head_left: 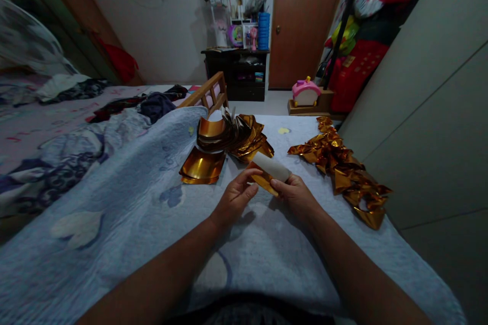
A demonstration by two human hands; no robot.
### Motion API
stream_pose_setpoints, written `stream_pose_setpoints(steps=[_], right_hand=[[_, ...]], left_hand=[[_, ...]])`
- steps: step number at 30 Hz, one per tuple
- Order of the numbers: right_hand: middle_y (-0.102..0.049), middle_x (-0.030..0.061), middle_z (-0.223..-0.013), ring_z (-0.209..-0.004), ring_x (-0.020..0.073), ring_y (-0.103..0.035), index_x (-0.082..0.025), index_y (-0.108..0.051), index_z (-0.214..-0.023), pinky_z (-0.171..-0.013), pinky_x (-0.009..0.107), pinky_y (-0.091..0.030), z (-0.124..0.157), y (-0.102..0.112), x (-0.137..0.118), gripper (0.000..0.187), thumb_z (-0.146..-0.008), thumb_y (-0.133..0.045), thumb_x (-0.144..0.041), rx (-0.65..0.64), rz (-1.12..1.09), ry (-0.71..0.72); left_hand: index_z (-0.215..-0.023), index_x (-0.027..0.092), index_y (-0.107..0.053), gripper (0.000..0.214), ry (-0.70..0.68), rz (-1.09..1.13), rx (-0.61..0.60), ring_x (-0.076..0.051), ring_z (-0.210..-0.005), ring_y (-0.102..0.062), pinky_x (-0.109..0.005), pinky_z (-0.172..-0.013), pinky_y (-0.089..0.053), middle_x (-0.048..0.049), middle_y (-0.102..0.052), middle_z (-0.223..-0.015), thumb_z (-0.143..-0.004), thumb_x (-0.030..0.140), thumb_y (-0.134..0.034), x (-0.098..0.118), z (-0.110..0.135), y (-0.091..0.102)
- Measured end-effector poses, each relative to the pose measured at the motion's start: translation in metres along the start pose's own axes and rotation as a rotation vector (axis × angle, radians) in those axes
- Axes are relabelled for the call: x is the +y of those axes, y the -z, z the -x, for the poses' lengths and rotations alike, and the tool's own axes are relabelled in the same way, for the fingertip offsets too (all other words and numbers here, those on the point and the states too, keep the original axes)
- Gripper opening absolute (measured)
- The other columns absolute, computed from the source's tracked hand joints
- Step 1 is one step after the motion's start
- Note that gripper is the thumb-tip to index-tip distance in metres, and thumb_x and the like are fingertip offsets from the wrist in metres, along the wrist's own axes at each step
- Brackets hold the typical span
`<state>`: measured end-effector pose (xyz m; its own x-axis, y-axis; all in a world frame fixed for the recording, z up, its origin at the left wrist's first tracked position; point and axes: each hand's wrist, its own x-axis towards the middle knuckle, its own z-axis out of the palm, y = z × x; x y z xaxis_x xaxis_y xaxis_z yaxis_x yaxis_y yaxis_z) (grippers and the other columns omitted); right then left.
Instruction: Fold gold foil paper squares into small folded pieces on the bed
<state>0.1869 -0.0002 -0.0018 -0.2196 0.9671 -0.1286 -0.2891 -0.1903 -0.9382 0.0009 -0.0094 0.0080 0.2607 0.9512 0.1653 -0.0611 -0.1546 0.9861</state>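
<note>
Between my hands is a sheet of gold foil paper (271, 166), bent so that its pale back and part of its shiny gold face show. My right hand (295, 193) pinches its near right edge, thumb on top. At the sheet's left edge, my left hand (238, 194) has its fingers against the paper, with thumb and forefinger slightly apart. Just beyond lies a fanned pile of gold foil sheets (249, 144), with a flatter stack of gold sheets (202, 165) to its left. To the right, folded gold foil pieces (335, 157) form a long heap.
A blue bedspread (160, 244) covers the surface under everything. A wooden rail (208, 92) stands at its far left edge, with clothes (158, 106) beyond. On the right rises a pale cabinet panel (427, 127). A pink toy (306, 92) sits past the far edge.
</note>
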Motion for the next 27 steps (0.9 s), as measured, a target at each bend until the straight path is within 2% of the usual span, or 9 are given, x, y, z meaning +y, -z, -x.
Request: stream_pose_setpoints(steps=[3, 7, 9, 12, 14, 17, 19, 23, 27], right_hand=[[-0.069, 0.0018, -0.077, -0.059, 0.0112, -0.054, -0.016, -0.073, -0.101, -0.053, 0.023, -0.037, 0.001, -0.002, 0.002, 0.038, -0.073, -0.081, -0.041, -0.002, 0.026, -0.016], [-0.059, -0.0015, -0.062, -0.049, 0.0082, -0.045, -0.015, -0.070, -0.088, -0.047, 0.022, -0.032, -0.001, 0.000, 0.004, 0.034, -0.075, -0.077, -0.045, -0.054, 0.076, -0.022], [-0.057, -0.0022, -0.059, -0.048, 0.0086, -0.045, -0.016, -0.066, -0.085, -0.045, 0.022, -0.033, -0.002, 0.001, 0.003, 0.033, -0.078, -0.072, -0.047, -0.023, 0.097, -0.017], [-0.058, -0.0047, -0.066, -0.049, 0.0091, -0.047, -0.021, -0.060, -0.103, -0.046, 0.021, -0.035, -0.001, 0.000, -0.001, 0.029, -0.081, -0.065, -0.039, 0.066, 0.126, 0.068], [-0.061, -0.0056, -0.078, -0.054, 0.0088, -0.052, -0.027, -0.052, -0.119, -0.050, 0.020, -0.040, 0.001, -0.001, -0.003, 0.043, -0.078, -0.064, -0.027, 0.085, 0.155, 0.156], [-0.063, -0.0030, -0.097, -0.065, 0.0095, -0.059, -0.031, -0.048, -0.128, -0.058, 0.022, -0.045, 0.004, -0.001, -0.004, 0.058, -0.074, -0.063, -0.017, 0.013, 0.224, 0.228], [-0.064, -0.0019, -0.095, -0.066, 0.0106, -0.059, -0.030, -0.050, -0.129, -0.057, 0.022, -0.043, 0.006, 0.000, -0.003, 0.058, -0.075, -0.063, -0.016, -0.087, 0.260, 0.199], [-0.061, -0.0041, -0.074, -0.055, 0.0097, -0.049, -0.026, -0.060, -0.122, -0.051, 0.022, -0.036, 0.007, 0.001, 0.000, 0.045, -0.078, -0.063, -0.016, -0.260, 0.294, 0.108], [-0.063, -0.0021, -0.075, -0.062, 0.0108, -0.053, -0.022, -0.072, -0.100, -0.055, 0.023, -0.040, 0.006, -0.002, 0.002, 0.026, -0.076, -0.064, -0.014, -0.230, 0.313, 0.171]], left_hand=[[-0.124, 0.021, -0.067, 0.039, 0.064, 0.027, -0.014, -0.016, -0.085, -0.062, -0.028, -0.078, -0.050, -0.0066, -0.070, -0.110, -0.088, 0.037, -0.067, 0.001, -0.001, -0.003], [-0.120, 0.020, -0.073, 0.038, 0.091, 0.091, 0.101, -0.014, -0.077, -0.061, -0.027, -0.074, -0.051, -0.0066, -0.071, -0.105, -0.086, 0.035, -0.070, -0.003, -0.006, -0.001], [-0.119, 0.019, -0.074, 0.039, 0.110, 0.136, 0.149, -0.012, -0.073, -0.061, -0.026, -0.070, -0.051, -0.0067, -0.072, -0.105, -0.083, 0.034, -0.072, -0.007, -0.009, 0.001], [-0.116, 0.019, -0.075, 0.039, 0.143, 0.185, 0.214, -0.012, -0.073, -0.062, -0.025, -0.066, -0.052, -0.0069, -0.072, -0.109, -0.078, 0.030, -0.076, -0.010, -0.012, 0.003], [-0.112, 0.018, -0.076, 0.039, 0.164, 0.225, 0.240, -0.012, -0.077, -0.063, -0.023, -0.064, -0.051, -0.0070, -0.072, -0.110, -0.075, 0.028, -0.077, -0.011, -0.013, 0.005], [-0.109, 0.017, -0.077, 0.039, 0.195, 0.292, 0.253, -0.013, -0.078, -0.064, -0.022, -0.063, -0.051, -0.0072, -0.073, -0.107, -0.071, 0.025, -0.077, -0.009, -0.014, 0.005], [-0.109, 0.016, -0.077, 0.040, 0.215, 0.324, 0.248, -0.013, -0.077, -0.064, -0.022, -0.062, -0.050, -0.0071, -0.073, -0.104, -0.070, 0.024, -0.078, -0.009, -0.014, 0.006], [-0.111, 0.015, -0.075, 0.043, 0.245, 0.328, 0.211, -0.013, -0.076, -0.065, -0.022, -0.062, -0.049, -0.0069, -0.074, -0.098, -0.069, 0.026, -0.082, -0.011, -0.013, 0.006], [-0.112, 0.015, -0.073, 0.045, 0.241, 0.348, 0.179, -0.015, -0.080, -0.067, -0.024, -0.068, -0.050, -0.0068, -0.075, -0.098, -0.070, 0.027, -0.083, -0.015, -0.013, 0.006]])
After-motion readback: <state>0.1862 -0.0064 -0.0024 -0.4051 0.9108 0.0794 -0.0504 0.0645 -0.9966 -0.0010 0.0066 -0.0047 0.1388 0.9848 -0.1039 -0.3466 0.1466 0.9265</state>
